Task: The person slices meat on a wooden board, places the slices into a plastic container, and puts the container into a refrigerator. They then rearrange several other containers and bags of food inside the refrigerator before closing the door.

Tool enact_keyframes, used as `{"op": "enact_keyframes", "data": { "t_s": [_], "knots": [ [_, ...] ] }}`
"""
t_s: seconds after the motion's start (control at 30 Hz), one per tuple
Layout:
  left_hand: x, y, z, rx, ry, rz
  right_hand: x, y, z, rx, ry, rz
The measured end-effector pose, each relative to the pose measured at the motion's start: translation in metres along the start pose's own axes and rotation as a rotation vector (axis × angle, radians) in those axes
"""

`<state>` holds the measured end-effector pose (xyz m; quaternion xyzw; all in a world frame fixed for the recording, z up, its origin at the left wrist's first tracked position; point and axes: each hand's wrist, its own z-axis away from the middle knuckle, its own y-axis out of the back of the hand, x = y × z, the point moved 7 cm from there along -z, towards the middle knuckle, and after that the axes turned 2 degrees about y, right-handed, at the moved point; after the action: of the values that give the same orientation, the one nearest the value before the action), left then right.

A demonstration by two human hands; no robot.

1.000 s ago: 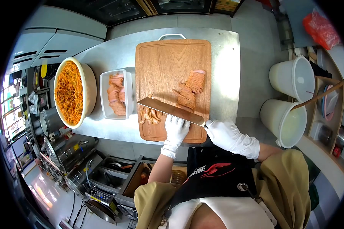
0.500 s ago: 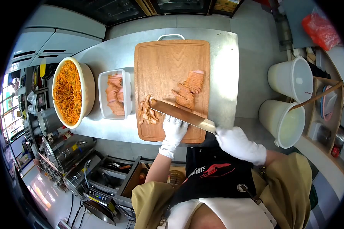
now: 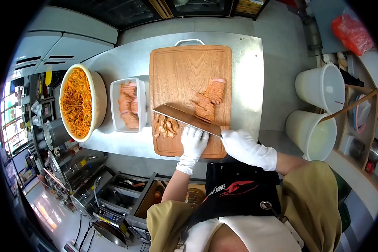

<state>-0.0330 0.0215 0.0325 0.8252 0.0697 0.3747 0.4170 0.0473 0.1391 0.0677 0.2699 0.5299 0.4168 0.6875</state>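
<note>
Fingers of right hand (image 3: 241, 145) grip cleaver (image 3: 185, 118); left hand (image 3: 193, 140) flat beside meat strips (image 3: 166, 126).

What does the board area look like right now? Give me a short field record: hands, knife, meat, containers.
right hand: gloved, grips the knife handle at the board's near right corner
left hand: gloved, flat on the cutting board just behind the blade
knife: wide blade lying aslant across the board, tip toward the left edge
cut strips: small pile left of the left hand
sliced meat: fanned row beyond the blade
white tray: left of the board, holds more slices
bowl: far left, full of orange shreds
buckets: two white ones on the right
</note>
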Motion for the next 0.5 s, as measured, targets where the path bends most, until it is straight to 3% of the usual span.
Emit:
{"op": "enact_keyframes", "data": {
  "t_s": [0.07,0.13,0.23,0.5],
  "knots": [
    [0.003,0.002,-0.001,0.005,-0.012,0.006,0.0,0.004,-0.012,0.106,-0.032,0.013],
    [0.005,0.003,-0.003,0.021,-0.015,0.023,0.02,0.004,-0.013,0.113,-0.125,-0.255],
    [0.007,0.007,-0.004,0.038,-0.02,0.054,0.036,0.01,-0.01,0.081,-0.187,-0.416],
    [0.008,0.004,0.001,-0.019,-0.066,0.018,0.008,0.032,0.014,0.048,-0.139,-0.208]
  ]
}}
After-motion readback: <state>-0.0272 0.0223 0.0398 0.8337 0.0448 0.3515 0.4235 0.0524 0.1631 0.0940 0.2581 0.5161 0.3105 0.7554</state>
